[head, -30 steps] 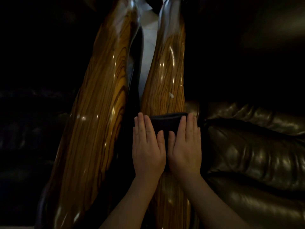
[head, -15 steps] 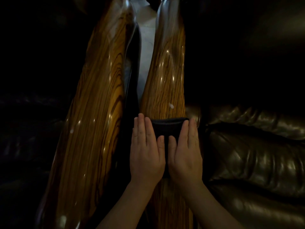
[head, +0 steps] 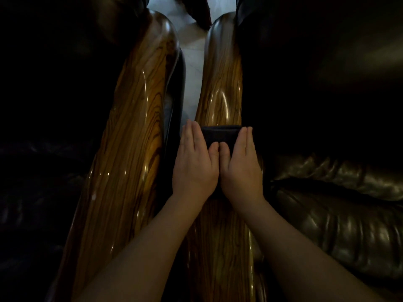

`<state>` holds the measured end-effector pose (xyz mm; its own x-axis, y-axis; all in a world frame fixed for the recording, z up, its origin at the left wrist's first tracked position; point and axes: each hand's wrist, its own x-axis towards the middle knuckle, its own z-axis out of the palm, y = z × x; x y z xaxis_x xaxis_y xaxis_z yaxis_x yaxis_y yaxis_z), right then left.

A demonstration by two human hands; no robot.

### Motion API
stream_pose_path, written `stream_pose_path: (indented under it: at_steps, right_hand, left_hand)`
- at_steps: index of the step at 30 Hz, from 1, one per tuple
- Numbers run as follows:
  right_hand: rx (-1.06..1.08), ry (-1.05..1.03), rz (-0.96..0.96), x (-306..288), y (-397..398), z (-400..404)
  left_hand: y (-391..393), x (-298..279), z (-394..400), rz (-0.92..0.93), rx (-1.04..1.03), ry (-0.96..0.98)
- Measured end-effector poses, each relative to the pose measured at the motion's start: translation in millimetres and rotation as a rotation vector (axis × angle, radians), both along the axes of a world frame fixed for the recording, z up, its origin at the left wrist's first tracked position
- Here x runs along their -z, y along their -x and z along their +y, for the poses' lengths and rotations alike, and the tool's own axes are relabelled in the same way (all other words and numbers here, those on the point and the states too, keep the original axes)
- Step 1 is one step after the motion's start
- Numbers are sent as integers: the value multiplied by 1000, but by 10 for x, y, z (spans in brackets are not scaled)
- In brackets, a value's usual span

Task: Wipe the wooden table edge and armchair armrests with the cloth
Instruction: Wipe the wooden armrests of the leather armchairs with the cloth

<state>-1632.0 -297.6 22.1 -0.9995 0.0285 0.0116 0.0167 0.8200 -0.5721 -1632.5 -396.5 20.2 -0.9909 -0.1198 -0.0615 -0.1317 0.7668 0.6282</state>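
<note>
A dark folded cloth (head: 220, 134) lies across the glossy wooden armrest (head: 221, 83) of the right armchair. My left hand (head: 195, 164) and my right hand (head: 241, 166) lie side by side on the cloth, fingers straight and pointing away from me, pressing it flat against the wood. Only the cloth's far part shows between and beyond my fingertips. A second wooden armrest (head: 130, 138) with the same striped grain runs parallel on the left.
Dark leather cushions (head: 340, 205) of the right armchair bulge beside my right forearm. Another dark seat (head: 39, 171) fills the left side. A narrow strip of pale floor (head: 192, 68) shows between the two armrests.
Both hands have slid the cloth forward along the right armrest, away from me. More of the armrest's far rounded end is in view.
</note>
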Motion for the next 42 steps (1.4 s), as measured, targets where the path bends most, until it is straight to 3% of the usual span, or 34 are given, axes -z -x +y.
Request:
stream_pose_path:
  at_steps: [12,21,35,38,42]
  right_hand:
    - [148,167,-59,-5,1107,-87]
    - [139,155,-45,-33,1303,-106]
    - [-24,44,43,-82,487,-52]
    - [-2,34,-13,-58,230,-15]
    - [-46,-124,-9,26,-120,48]
  left_hand:
    - [1168,-24,-72,-93,52,-132]
    - [1383,-23,-101,-103,65,-153]
    - [600,-38,-69,-41,53,-42]
    - [311,-20,-43,-27,52,2]
    - [-77,-2,3,7,39,128]
